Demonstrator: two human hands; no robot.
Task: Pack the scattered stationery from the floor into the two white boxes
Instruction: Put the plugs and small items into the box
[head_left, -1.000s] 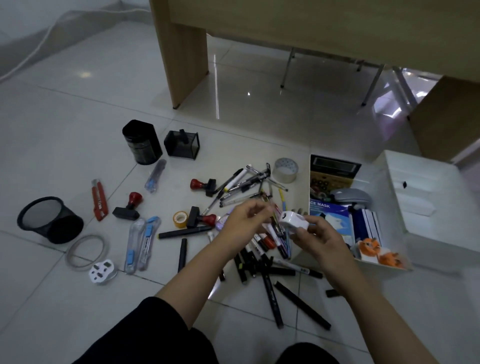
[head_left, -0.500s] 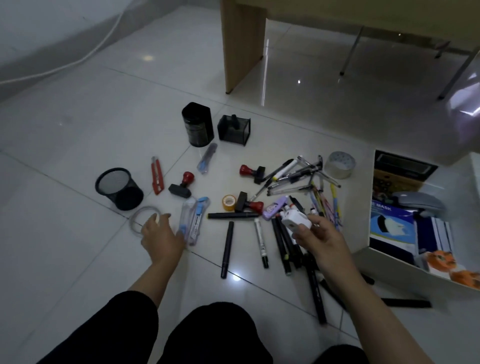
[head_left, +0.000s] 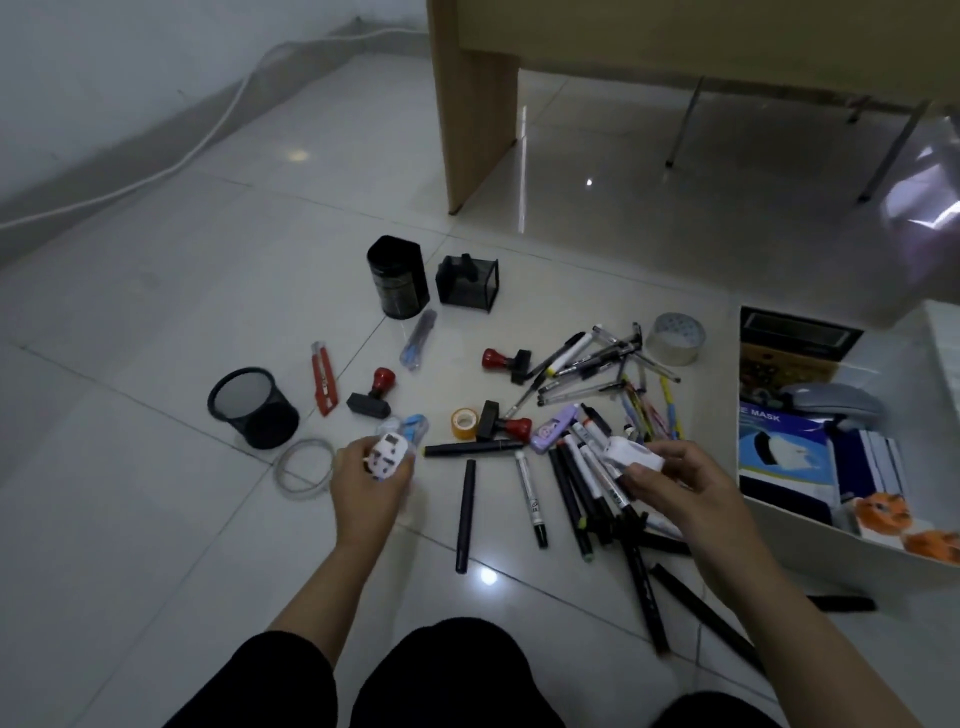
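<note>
**On the Floor, a Plug in Each Hand**

Above the tiled floor (head_left: 156, 545), the left hand (head_left: 366, 491) gripped a white plug (head_left: 387, 457); the right hand (head_left: 670, 486) pinched a second white adapter (head_left: 631, 453) over the marker pile (head_left: 582, 488). Both looked light, rigid, smooth plastic, best held by their blocky bodies, clear of the prongs. The white box (head_left: 779, 525) sat right, part filled.

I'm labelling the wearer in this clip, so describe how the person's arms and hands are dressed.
Both forearms are bare from about the elbow down. The left hand and right hand wear no gloves, and no rings, watch or bracelet show on the visible sides. A dark, black-looking sleeve covers the left upper arm at the bottom edge. The right arm shows no sleeve within the frame.
</note>
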